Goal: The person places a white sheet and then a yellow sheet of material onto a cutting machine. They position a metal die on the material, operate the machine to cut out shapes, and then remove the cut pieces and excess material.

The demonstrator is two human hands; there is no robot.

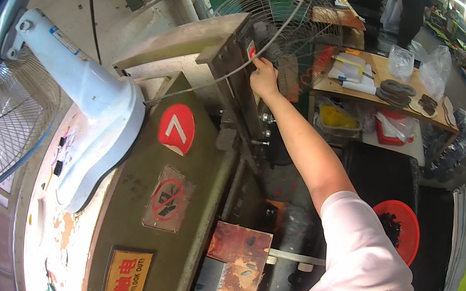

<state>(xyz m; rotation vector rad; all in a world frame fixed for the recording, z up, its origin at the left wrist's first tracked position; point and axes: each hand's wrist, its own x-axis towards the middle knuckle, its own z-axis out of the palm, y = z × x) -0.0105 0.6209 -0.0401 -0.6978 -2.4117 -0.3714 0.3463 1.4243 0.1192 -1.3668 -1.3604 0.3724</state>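
Note:
My right hand (264,78) reaches up to the side of a tall metal machine housing (184,54). One finger touches a small red switch (251,53) on the housing's edge, while the other fingers look curled in. Nothing shows in this hand. Below the arm, a worn reddish-brown board (240,246) lies in the machine with several small dark oval pieces on it, next to a grey plate (203,283). A red bowl (413,233) holding black pieces stands right of my sleeve. My left hand is out of the picture.
On the left, a pale blue fan (86,77) stands on the green machine body (145,158). A second wire fan guard (287,24) is behind my hand, with a cable crossing. A wooden table (378,74) holds papers and plastic bags. Another person (408,2) stands far right.

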